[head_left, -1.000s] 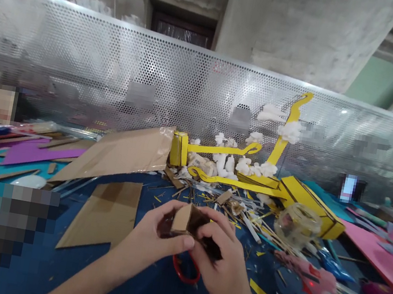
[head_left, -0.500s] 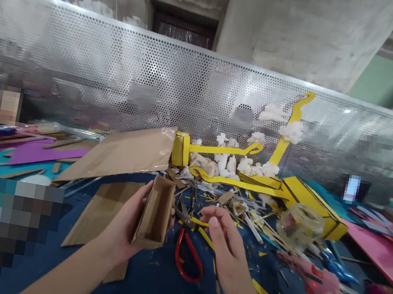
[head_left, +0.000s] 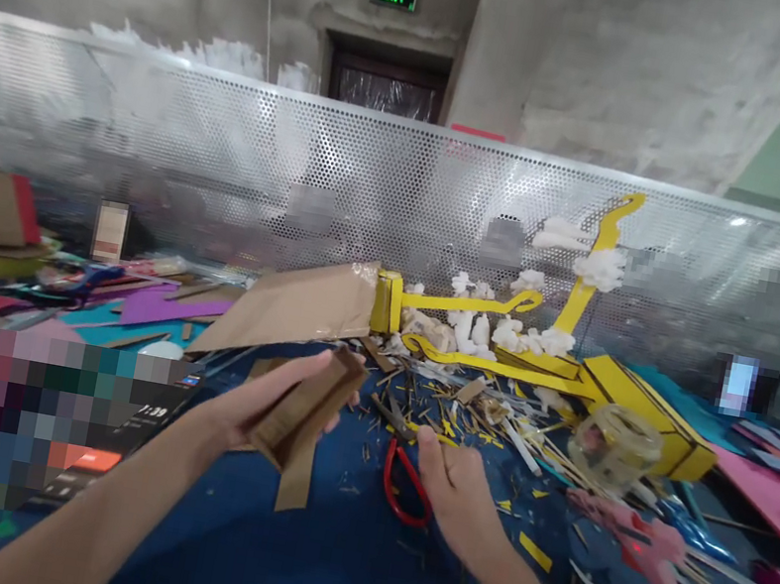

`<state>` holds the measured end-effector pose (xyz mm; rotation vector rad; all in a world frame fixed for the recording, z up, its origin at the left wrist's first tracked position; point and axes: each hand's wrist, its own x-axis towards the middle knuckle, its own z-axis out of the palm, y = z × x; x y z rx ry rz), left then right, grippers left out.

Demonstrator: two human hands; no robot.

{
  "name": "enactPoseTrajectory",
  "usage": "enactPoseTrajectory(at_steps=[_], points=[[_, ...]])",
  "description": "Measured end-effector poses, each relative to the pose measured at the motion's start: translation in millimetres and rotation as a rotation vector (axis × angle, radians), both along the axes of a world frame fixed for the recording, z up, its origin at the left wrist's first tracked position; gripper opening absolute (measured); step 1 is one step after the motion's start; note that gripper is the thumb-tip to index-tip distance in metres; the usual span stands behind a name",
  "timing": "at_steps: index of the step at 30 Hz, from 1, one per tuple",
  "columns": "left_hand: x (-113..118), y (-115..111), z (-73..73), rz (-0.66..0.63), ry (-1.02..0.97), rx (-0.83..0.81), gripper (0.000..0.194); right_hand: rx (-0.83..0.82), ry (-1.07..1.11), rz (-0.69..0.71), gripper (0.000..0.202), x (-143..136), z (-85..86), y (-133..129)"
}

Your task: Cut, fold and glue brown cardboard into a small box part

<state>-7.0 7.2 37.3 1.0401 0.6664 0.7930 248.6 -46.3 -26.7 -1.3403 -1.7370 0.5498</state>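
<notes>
My left hand (head_left: pixel 257 400) is closed around the side of a small open-topped cardboard box (head_left: pixel 313 409). The box is tilted, with its hollow inside facing up toward me. My right hand (head_left: pixel 464 491) is curled with the thumb on top; whatever its fingers may hold is hidden. Just left of that hand lie red-handled scissors (head_left: pixel 407 486), their dark blades pointing away to the left. Under and behind the box, flat cardboard pieces (head_left: pixel 293 486) lie on the blue tabletop (head_left: pixel 311 570).
Cut scraps, sticks and yellow bits litter the middle. Behind them stands a yellow model (head_left: pixel 631 405) with white fluff (head_left: pixel 463 330). At right are a glass jar (head_left: pixel 615 448) and a pink glue gun (head_left: pixel 652 560). A large cardboard sheet (head_left: pixel 297 306) leans at the back; a phone (head_left: pixel 133 418) is left.
The box in my left hand has tipped over to the right at its top. My right hand's fingers have curled in from a looser, spread pose. The view has shifted slightly.
</notes>
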Motion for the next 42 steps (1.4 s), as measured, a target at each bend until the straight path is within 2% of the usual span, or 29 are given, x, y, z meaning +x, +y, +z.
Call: enactPoseTrajectory(at_steps=[3, 5, 7, 10, 11, 14, 16, 20, 23, 28, 31, 34, 35, 38, 40, 42], points=[[-39.0, 5.8, 7.2, 0.048, -0.152, 0.144, 0.049, -0.014, -0.16, 0.136, 0.04, -22.0, 10.3, 0.3], [-61.2, 11.6, 10.6, 0.097, -0.222, 0.185, 0.043, -0.049, -0.274, 0.223, 0.024, -46.6, 16.0, 3.5], [-75.9, 16.3, 11.8, 0.188, -0.393, 0.239, 0.048, -0.084, -0.402, 0.267, 0.037, -75.7, 19.4, 10.2], [-84.0, 20.5, 8.5, 0.246, -0.583, 0.208, 0.059, -0.137, -0.561, 0.224, 0.06, -115.4, 20.9, 25.5], [-84.3, 21.5, 6.3, 0.255, -0.608, 0.19, 0.055, -0.158, -0.602, 0.212, 0.066, -125.1, 20.8, 30.9], [-84.3, 24.7, -0.8, 0.274, -0.651, 0.169, 0.045, -0.214, -0.683, 0.174, 0.077, -140.2, 20.0, 44.5], [-85.0, 26.0, -3.9, 0.274, -0.691, 0.174, 0.042, -0.247, -0.708, 0.153, 0.076, -140.9, 20.1, 50.1], [-86.3, 25.9, -4.6, 0.284, -0.717, 0.185, 0.039, -0.315, -0.691, 0.156, 0.063, -130.3, 23.5, 56.2], [-85.2, 25.3, -3.2, 0.307, -0.691, 0.207, 0.04, -0.356, -0.585, 0.208, 0.052, -113.3, 28.4, 57.5], [-83.7, 24.6, -0.6, 0.289, -0.659, 0.234, 0.039, -0.346, -0.319, 0.388, 0.009, -63.1, 40.2, 44.3], [-83.3, 24.1, 0.3, 0.288, -0.639, 0.229, 0.041, -0.323, -0.182, 0.409, 0.016, -24.4, 46.4, 29.2], [-80.4, 24.8, -1.6, 0.316, -0.595, 0.242, 0.041, -0.338, -0.037, 0.392, 0.022, 9.3, 43.8, 17.7], [-78.6, 25.3, -3.0, 0.331, -0.574, 0.249, 0.04, -0.367, 0.062, 0.4, 0.023, 17.5, 40.1, 15.5], [-71.0, 26.3, -8.6, 0.373, -0.471, 0.248, 0.037, -0.44, 0.669, 0.352, 0.027, 30.9, 23.5, 14.6], [-63.6, 25.1, -12.6, 0.375, -0.372, 0.232, 0.037, -0.391, 0.873, 0.291, 0.032, 32.6, 12.6, 17.4], [-53.0, 21.6, -16.4, 0.35, -0.265, 0.206, 0.038, -0.348, 0.98, 0.245, 0.035, 31.6, 5.5, 21.0]])
